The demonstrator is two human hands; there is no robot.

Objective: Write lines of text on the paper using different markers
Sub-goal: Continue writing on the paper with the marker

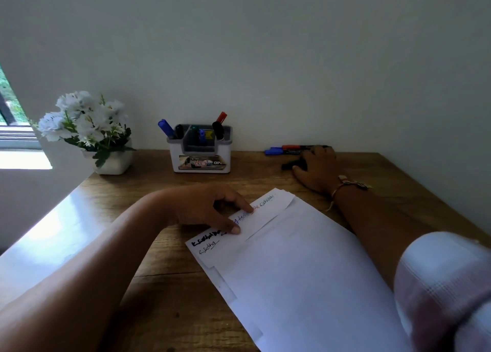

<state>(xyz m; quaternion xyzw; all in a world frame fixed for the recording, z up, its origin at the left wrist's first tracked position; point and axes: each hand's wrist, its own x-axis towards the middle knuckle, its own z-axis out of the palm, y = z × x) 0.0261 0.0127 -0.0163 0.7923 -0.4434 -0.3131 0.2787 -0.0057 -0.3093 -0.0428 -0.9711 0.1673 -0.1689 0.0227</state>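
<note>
Paper (292, 258) first: thin loose sheets, light and floppy, fanned at an angle from the desk's (159, 272) middle to its near right. They look likely to skid on that smooth wood, so pressing flat beats pinching. That is what the left hand (202, 208) does: index finger (245, 205) and thumb stretched out, tips pressed on the top strip right among the written lines, other fingers tucked. Black, blue and green scribbles run out either side of those tips.

Over to the far right edge. The right hand (316, 168) is down on a black marker (288, 165), fingers curled over the barrel, one end poking out to the left. It reads as a grasp, though I can't tell if it has left the wood. A marker should be light, stiff, smooth and apt to roll, so mid-barrel is the place.

Just beyond the knuckles, against the wall, lie a blue marker (273, 151) and a red marker (292, 147). Back middle stands a holder (202, 160) with more; flowers (85, 123) fill the far left corner.
</note>
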